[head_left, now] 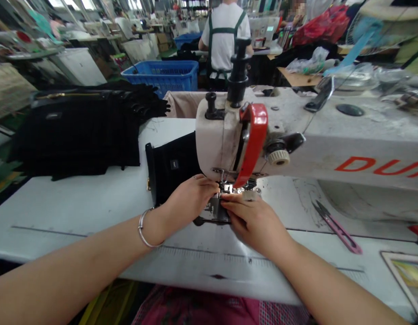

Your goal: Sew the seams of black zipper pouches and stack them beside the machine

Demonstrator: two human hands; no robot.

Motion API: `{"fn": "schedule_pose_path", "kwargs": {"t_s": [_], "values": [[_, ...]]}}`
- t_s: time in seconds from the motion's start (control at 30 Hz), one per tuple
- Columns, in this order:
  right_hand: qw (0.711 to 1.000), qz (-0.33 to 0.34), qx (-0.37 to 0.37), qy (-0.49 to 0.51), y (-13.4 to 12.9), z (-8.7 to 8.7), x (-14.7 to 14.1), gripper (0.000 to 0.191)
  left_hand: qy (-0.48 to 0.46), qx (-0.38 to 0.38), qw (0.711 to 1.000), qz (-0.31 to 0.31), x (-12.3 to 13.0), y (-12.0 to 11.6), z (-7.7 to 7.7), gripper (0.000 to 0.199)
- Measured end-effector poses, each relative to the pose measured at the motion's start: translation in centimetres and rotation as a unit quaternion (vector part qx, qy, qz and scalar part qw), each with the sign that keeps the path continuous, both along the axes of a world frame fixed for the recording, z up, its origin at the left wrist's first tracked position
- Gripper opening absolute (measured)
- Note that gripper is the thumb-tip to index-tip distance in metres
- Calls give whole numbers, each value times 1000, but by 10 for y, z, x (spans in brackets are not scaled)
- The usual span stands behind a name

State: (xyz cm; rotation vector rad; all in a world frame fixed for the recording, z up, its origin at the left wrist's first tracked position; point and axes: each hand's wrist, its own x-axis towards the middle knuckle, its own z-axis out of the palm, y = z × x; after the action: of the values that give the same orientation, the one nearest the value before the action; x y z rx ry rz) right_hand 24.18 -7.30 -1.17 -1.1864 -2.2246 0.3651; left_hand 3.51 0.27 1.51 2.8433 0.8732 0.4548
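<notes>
A black fabric piece [173, 174] with a small label lies on the sewing machine bed, its right part passing behind the machine head. Over its near edge rests my left hand [183, 203], fingers bent together and tips close to the presser foot [227, 188]. My right hand [254, 221] comes in from the other side, fingers closed at the dark edge just in front of the needle area. The tips of both hands nearly meet there. Exactly what lies beneath the fingertips is partly hidden. Above them stands the white sewing machine [313, 144] with a red lever guard [256, 135].
A stack of black fabric pieces [83, 131] sits at the table's left. Pink thread snips [337, 228] lie on the right of the bed, near a framed picture [408, 275]. Behind are a blue crate [164, 74] and a person in a white shirt [227, 36].
</notes>
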Motion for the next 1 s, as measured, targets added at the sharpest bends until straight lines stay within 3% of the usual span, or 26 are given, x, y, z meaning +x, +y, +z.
{"fn": "schedule_pose_path", "kwargs": {"t_s": [0.13, 0.23, 0.37, 0.43, 0.57, 0.7, 0.87, 1.0], "values": [[1000, -4, -12, -3, -2, 1, 0, 26, 49, -43, 997, 28, -9, 1, 16, 22], [1000, 0, -6, 6, -4, 2, 1, 25, 108, -75, 990, 60, -18, -11, 31, 28], [1000, 10, 13, 7, -5, 3, 4, 27, 137, -140, 980, 33, -21, -33, 41, 30], [999, 21, 30, 1, -5, 4, 5, 26, 113, -117, 986, 29, -18, -38, 35, 28], [997, 39, 67, -16, -8, 7, 4, 22, 37, -28, 999, -22, -17, -40, 7, 33], [997, 48, 59, -20, -13, 10, -1, 26, 5, -14, 998, -65, -22, -38, -13, 38], [998, 41, 50, -23, -13, 8, -4, 25, 16, -3, 994, -108, -26, -16, -14, 38], [998, 33, 41, -16, -17, 11, -4, 26, 45, -20, 992, -116, -27, -1, -7, 37]]}}
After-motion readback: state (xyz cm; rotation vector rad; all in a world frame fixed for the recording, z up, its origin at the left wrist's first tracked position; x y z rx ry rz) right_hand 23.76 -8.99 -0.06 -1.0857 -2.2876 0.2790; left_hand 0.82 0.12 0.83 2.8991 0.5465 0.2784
